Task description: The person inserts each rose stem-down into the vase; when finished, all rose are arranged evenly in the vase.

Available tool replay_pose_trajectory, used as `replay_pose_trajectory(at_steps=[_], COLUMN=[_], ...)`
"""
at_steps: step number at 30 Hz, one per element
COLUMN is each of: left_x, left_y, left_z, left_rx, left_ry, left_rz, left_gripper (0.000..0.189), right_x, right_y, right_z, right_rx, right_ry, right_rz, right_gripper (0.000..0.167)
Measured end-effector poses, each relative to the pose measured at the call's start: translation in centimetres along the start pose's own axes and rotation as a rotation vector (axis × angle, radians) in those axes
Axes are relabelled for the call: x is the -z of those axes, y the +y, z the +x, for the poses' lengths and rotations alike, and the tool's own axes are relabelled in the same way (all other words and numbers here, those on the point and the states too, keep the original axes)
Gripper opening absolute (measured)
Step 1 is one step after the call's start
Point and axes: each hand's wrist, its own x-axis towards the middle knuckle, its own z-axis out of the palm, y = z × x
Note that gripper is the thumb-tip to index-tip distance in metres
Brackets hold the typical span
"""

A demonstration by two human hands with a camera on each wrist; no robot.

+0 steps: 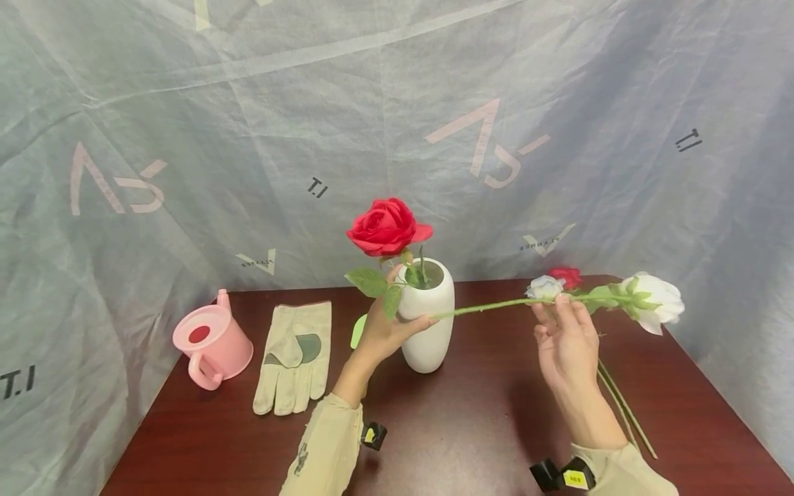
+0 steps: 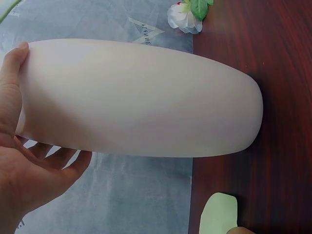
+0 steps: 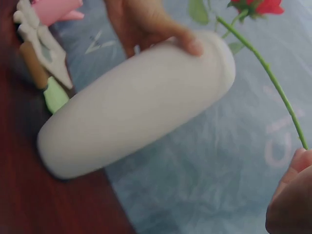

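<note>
A white vase [image 1: 426, 341] stands upright on the table with a red rose [image 1: 386, 229] in it, leaning over the rim to the left. My left hand [image 1: 383, 329] grips the vase near its top, thumb across the front and fingers round the other side, as the left wrist view shows. My right hand [image 1: 569, 355] pinches the green stem [image 1: 490, 307] of a white rose [image 1: 659, 302]. That rose lies nearly level in the air, bloom to the right, its stem's cut end pointing left. In the right wrist view the cut end is close to the vase's rim.
Left of the vase are a pink watering can [image 1: 217, 344], a cream work glove [image 1: 294, 372] and a small tool with a light green blade [image 3: 56, 96] and brown handle [image 3: 34, 66]. At right lie a pale rose [image 1: 543, 286], a red rose [image 1: 566, 276] and long stems [image 1: 628, 408].
</note>
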Motion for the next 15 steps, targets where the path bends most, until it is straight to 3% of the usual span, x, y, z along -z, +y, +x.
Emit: replay_pose_trajectory(at_steps=[3,9,15], left_x=[0.0,0.1,-0.3], left_y=[0.1,0.1,-1.3], left_z=[0.0,0.0,0.0], left_rx=[-0.001,0.007,0.035], left_ry=[0.004,0.003,0.019], left_rz=[0.007,0.002,0.025], left_gripper=[0.086,0.086,0.088], right_x=[-1.3,-3.3,-4.4], right_y=[-0.1,0.1,0.5], right_z=[0.1,1.0,1.6], right_rx=[0.041,0.157,0.215], right_ry=[0.026,0.098,0.095], right_rz=[0.006,-0.103,-0.197], right_gripper=[0.008,0.014,0.017])
